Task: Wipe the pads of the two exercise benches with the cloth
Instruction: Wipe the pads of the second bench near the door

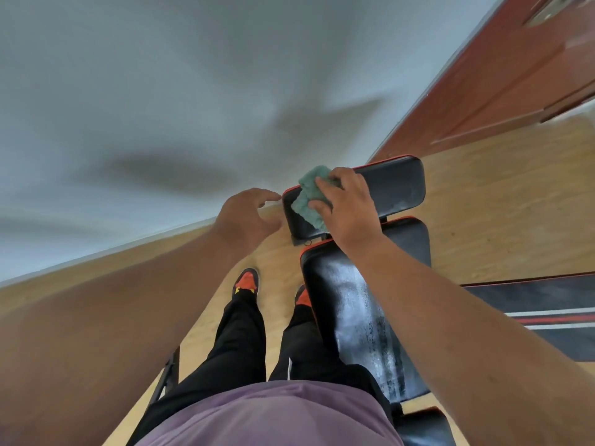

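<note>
- Right hand (349, 207) presses green cloth (310, 196) onto far black pad (392, 185), fingers curled round cloth.
- Left hand (248, 217) hovers beside pad, fingers loose, holding nothing.

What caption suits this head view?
Right hand presses green cloth onto black bench pad; left hand hovers.
</note>
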